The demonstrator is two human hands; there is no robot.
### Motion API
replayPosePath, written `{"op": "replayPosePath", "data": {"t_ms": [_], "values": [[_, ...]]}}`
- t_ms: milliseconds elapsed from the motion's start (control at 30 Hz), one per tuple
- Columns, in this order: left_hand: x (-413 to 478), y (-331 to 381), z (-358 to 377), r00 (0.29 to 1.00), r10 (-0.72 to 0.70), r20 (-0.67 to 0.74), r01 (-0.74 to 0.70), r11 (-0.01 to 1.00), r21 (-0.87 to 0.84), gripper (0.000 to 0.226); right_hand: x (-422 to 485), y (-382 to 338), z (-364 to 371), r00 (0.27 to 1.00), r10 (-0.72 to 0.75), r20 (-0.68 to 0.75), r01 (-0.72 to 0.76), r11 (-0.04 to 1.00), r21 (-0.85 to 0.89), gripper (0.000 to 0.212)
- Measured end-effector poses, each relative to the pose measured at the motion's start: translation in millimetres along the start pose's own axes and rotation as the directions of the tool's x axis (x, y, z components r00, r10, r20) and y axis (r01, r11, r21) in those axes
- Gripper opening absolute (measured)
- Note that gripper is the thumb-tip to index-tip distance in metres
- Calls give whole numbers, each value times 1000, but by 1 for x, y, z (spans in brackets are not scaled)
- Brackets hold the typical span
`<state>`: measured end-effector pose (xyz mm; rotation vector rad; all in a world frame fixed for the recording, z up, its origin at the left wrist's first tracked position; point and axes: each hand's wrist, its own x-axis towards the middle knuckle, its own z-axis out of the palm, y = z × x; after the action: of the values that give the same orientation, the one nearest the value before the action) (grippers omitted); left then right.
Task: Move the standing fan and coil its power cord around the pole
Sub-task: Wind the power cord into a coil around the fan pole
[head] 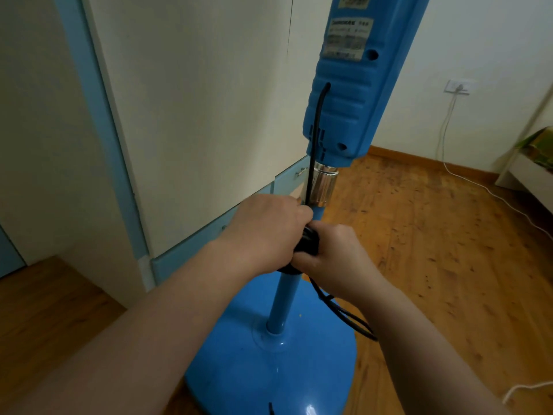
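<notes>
A blue standing fan rises from a round blue base on the wooden floor, with its control housing above a chrome collar. The black power cord leaves the housing and runs down to black coils wound on the blue pole. My left hand grips the pole and the coils from the left. My right hand holds the cord against the coils from the right. A loose length of cord hangs below my right wrist. The fan head is out of frame.
A cream wardrobe with blue trim stands just left of the fan. A white cable runs from a wall socket across the floor at the right. A bed corner sits at the far right.
</notes>
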<state>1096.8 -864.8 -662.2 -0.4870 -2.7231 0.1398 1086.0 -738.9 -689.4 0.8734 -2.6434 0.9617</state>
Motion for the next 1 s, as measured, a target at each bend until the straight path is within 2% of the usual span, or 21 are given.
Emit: {"op": "replayPosePath", "data": {"t_ms": [67, 133, 233, 333, 400, 467, 567, 633, 667, 733, 800, 833, 900, 1000], "values": [[0, -1, 1, 1000, -28, -10, 28, 1000, -10, 16, 0, 2, 3, 996, 78, -42, -75, 994, 76, 14], [0, -5, 1, 996, -83, -44, 80, 994, -71, 20, 0, 5, 4, 985, 165, -55, -149, 963, 224, 12], [-2, -13, 0, 972, -212, -105, 174, 941, -290, 17, -1, 9, 0, 961, 277, 14, -242, 813, 530, 24], [-2, -13, -2, 932, -329, -154, 207, 829, -520, 16, -2, 12, -3, 965, 249, 84, -244, 732, 636, 28], [0, -11, -5, 868, -467, -167, 231, 680, -696, 23, -2, 11, -2, 971, 217, 103, -228, 698, 679, 32], [3, -9, -8, 780, -611, -136, 224, 476, -850, 25, -2, 9, 2, 971, 202, 130, -233, 666, 709, 30], [6, -4, -9, 684, -728, 31, 180, 128, -975, 28, -6, 3, 14, 962, 177, 207, -272, 581, 767, 22], [6, -3, -7, 670, -726, 155, 190, -34, -981, 25, -7, -1, 21, 960, 192, 206, -277, 506, 817, 25], [5, -3, -7, 671, -720, 180, 208, -50, -977, 24, -8, -4, 24, 963, 221, 157, -251, 511, 822, 23], [4, -7, -7, 677, -722, 144, 247, 38, -968, 22, -8, -8, 27, 945, 326, -31, -181, 600, 780, 22], [3, -14, -8, 682, -727, 80, 292, 170, -941, 20, -6, -5, 27, 898, 378, -225, -112, 691, 714, 43], [2, -17, -9, 681, -728, 76, 311, 194, -930, 20, -6, -2, 25, 885, 369, -285, -77, 719, 691, 50], [0, -21, -9, 681, -719, 135, 328, 135, -935, 21, -5, 1, 22, 887, 308, -345, -7, 756, 655, 52], [-1, -24, -6, 689, -677, 258, 332, -21, -943, 26, -4, 5, 23, 895, 242, -374, 37, 796, 604, 39]]}}
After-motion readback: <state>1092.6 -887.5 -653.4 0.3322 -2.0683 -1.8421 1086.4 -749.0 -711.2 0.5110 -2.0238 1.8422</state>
